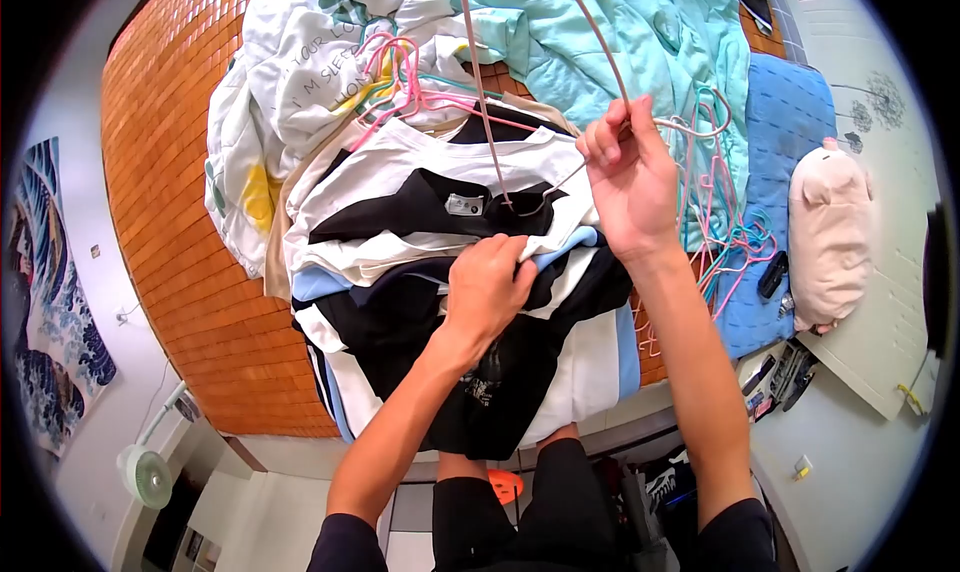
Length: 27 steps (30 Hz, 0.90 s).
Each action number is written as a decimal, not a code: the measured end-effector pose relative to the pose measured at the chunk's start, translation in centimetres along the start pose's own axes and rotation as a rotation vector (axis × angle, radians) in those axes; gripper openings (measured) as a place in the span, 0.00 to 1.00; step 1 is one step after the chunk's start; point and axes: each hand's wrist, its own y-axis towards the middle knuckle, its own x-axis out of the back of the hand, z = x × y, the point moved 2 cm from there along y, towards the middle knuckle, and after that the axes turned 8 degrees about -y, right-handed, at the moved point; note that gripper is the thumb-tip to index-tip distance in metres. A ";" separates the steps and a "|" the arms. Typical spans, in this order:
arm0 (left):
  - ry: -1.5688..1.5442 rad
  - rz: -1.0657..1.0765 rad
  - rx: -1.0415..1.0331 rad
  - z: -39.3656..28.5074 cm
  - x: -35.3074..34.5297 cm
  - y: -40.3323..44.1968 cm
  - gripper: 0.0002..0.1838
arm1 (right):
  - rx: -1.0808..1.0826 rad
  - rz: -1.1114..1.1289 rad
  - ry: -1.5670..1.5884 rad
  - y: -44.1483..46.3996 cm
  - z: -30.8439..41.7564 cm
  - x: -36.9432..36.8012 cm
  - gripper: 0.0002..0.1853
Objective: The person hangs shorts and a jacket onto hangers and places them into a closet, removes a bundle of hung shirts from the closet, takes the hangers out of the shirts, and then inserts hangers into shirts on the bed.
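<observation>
A black T-shirt [505, 372] with a small print lies on a pile of clothes in front of me, its collar toward the far side. My left hand [487, 287] is closed on the cloth near the collar. My right hand [632, 177] pinches a thin wire clothes hanger [483, 94] and holds it raised above the pile. One end of the hanger dips into the dark neck opening, and part of its wire is hidden behind my fingers. Beneath the T-shirt are white, black and light blue garments, with a white shirt [430, 144] nearest the far side.
Pink hangers [405, 77] rest behind the pile, and several tangled hangers [725, 237] lie to the right. Mint-green cloth [640, 32] and white printed fabric [285, 82] cover the far bed. A pink plush toy [830, 237] sits at right; a small fan [145, 477] stands lower left.
</observation>
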 end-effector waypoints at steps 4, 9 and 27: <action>-0.015 -0.007 0.024 0.2 -0.1 0.1 0.09 | -0.004 0.011 0.021 -0.3 -1.5 -0.2 0.18; -0.109 0.024 0.373 0.9 1.1 0.5 0.14 | 0.009 0.029 -0.020 -0.6 1.6 0.3 0.19; -0.466 -0.191 0.426 3.3 -0.2 2.0 0.16 | 0.061 0.011 -0.198 -2.1 2.0 1.5 0.21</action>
